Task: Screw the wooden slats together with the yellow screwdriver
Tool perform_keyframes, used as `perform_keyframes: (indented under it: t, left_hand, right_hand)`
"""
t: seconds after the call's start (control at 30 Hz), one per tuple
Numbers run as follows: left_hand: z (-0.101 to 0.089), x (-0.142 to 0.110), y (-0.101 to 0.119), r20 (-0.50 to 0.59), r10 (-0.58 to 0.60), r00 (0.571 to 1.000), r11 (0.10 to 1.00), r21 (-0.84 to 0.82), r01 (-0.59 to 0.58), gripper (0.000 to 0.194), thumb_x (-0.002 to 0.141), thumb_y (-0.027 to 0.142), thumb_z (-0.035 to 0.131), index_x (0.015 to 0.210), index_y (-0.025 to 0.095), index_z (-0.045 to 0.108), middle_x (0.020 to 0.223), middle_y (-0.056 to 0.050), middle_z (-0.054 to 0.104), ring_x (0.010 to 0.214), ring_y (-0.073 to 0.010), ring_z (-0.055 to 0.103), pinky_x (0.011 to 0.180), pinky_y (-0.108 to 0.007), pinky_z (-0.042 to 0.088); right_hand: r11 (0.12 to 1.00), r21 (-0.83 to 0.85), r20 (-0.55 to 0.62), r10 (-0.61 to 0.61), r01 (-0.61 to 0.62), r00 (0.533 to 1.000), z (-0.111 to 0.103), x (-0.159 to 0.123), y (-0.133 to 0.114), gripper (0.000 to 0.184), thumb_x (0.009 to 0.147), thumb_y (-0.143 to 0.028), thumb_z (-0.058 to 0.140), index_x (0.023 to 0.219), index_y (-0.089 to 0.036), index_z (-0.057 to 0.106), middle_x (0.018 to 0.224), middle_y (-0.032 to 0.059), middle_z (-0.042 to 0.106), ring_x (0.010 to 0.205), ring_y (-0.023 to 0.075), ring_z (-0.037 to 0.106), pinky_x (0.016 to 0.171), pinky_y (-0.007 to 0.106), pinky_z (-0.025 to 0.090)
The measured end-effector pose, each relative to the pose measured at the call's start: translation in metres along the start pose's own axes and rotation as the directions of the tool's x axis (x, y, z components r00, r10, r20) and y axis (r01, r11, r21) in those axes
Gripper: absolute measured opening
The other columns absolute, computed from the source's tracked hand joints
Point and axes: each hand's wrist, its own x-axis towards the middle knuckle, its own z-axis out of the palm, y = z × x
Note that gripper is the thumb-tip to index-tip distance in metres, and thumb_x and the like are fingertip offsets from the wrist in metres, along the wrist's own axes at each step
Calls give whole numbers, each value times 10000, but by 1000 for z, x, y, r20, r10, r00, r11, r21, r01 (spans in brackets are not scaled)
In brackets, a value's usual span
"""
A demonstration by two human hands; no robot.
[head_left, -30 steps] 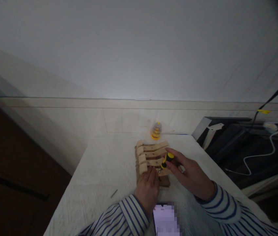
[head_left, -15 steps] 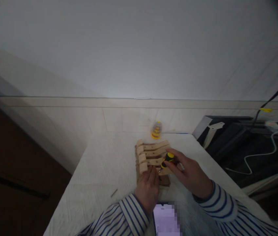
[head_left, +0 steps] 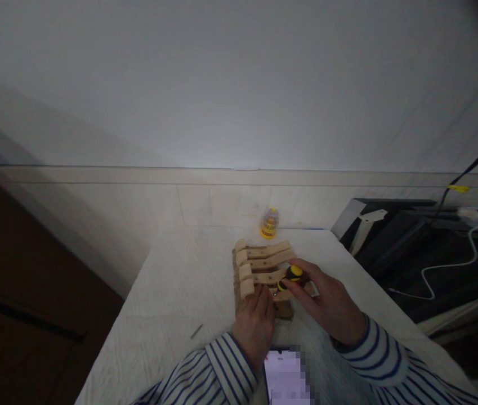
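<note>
My right hand [head_left: 329, 301] grips a short screwdriver [head_left: 293, 274] with a yellow and black handle, between thumb and fingers. The tool tilts down to the left, its metal end near my left fingertips. Under both hands lies a wooden piece [head_left: 264, 262], built of several pale curved slats with dark holes or screw heads over a darker wooden base [head_left: 284, 309]. My left hand [head_left: 255, 323] is closed over its near left part, fingers together on the lowest slat. The screwdriver's exact contact point is too small to make out.
A clear and yellow plastic container [head_left: 269, 224] stands at the table's back edge. On the white cloth [head_left: 166, 292] lies a thin metal bit [head_left: 196, 331]. A lit phone [head_left: 285, 374] rests at the front. Dark equipment and a white cable [head_left: 450, 265] are on the right.
My right hand and the screwdriver handle have shifted slightly to the right and down. My left hand stays on the wooden piece.
</note>
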Motion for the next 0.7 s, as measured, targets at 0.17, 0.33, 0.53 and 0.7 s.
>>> perform_keyframes:
  t: [0.17, 0.33, 0.53, 0.7]
  left_hand:
    - [1, -1, 0, -8, -4, 1000, 1000, 2, 4, 315, 863, 113, 461, 1161, 40, 531, 1189, -161, 581, 1136, -258, 527, 897, -365, 491]
    - [1, -2, 0, -31, 8, 999, 1000, 18, -7, 320, 862, 114, 461, 1164, 34, 530, 1185, -156, 584, 1127, -263, 532, 912, -369, 480]
    - [3, -1, -2, -38, 19, 999, 999, 35, -18, 320, 864, 115, 447, 1165, 38, 525, 1194, -162, 575, 1121, -258, 537, 902, -370, 485]
    - [5, -2, -3, -36, 10, 999, 999, 34, -9, 308, 859, 105, 456, 1152, 47, 534, 1184, -156, 582, 1126, -247, 534, 909, -361, 484]
  right_hand:
    - [1000, 13, 17, 4, -4, 1000, -1, 2, -3, 261, 860, -295, 488, 1104, -203, 472, 891, 63, 668, 719, 183, 659, 666, 316, 546]
    - [1000, 7, 40, 28, -29, 999, -3, 4, -3, 275, 859, -292, 493, 1115, -201, 453, 889, 62, 662, 743, 185, 653, 674, 320, 538]
    - [999, 29, 67, 34, -36, 997, -3, 5, -1, 292, 858, -292, 501, 1126, -199, 433, 874, 57, 651, 725, 178, 642, 654, 323, 531]
    - [998, 37, 100, 44, -48, 994, -5, 8, -1, 269, 854, -290, 509, 1102, -207, 445, 857, 47, 651, 712, 173, 641, 628, 315, 523]
